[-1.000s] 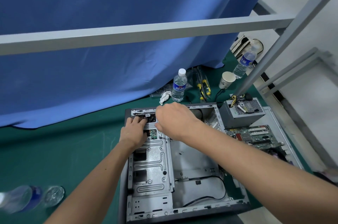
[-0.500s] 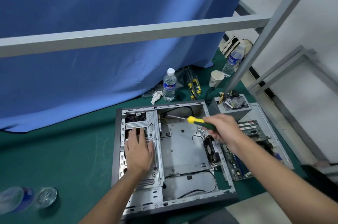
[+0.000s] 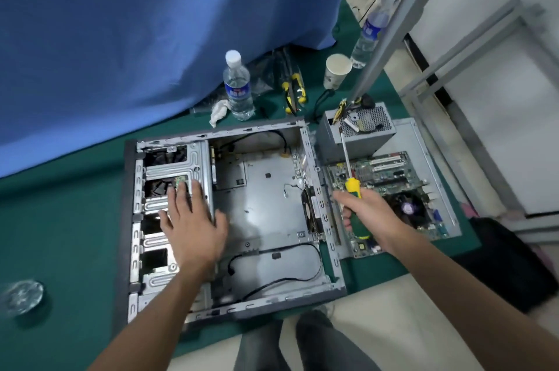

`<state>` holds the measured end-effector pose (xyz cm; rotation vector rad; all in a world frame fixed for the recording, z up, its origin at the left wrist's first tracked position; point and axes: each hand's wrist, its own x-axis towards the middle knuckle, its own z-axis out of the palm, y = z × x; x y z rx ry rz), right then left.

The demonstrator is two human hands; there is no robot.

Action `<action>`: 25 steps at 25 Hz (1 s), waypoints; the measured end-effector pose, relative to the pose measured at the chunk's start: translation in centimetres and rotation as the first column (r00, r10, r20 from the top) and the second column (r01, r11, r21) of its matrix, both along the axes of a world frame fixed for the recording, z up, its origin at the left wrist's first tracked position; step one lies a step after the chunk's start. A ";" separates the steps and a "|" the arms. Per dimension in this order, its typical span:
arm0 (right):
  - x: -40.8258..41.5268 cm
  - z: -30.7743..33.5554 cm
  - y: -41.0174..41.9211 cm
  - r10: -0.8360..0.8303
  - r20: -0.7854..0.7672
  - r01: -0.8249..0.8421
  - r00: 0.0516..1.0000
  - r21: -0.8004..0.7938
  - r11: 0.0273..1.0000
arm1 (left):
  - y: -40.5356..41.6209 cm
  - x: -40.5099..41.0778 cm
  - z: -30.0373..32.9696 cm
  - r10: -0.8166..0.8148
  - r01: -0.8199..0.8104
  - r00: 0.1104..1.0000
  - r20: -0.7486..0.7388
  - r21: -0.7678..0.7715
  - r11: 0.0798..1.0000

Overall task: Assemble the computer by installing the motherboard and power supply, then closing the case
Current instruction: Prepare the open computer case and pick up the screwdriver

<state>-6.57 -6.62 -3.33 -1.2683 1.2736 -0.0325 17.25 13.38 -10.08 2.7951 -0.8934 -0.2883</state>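
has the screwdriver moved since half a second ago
Yes. The screwdriver in the right hand has swung rightward out of the case and now lies over the motherboard.

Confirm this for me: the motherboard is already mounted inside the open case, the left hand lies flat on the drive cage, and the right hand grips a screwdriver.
Not quite. The motherboard is not mounted: the head view shows it lying outside the case, to its right, with the case floor bare. The rest holds: the left hand lies flat on the drive cage and the right hand grips the screwdriver.
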 end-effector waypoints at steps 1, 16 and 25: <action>-0.9 -1.0 -0.1 -0.005 -0.054 0.003 0.999 -0.035 0.999 | 0.0 -0.1 0.0 0.008 -0.008 1.000 0.008 -0.002 1.000; -2.6 -12.1 4.0 0.102 -0.470 -0.197 0.877 -0.158 0.968 | 0.4 -0.3 -1.3 0.048 -0.038 0.995 0.082 -0.117 0.992; -2.4 -13.7 4.9 0.088 -0.512 -0.235 0.854 -0.230 0.944 | 0.5 -0.3 -1.5 0.049 -0.040 0.996 0.079 -0.114 0.993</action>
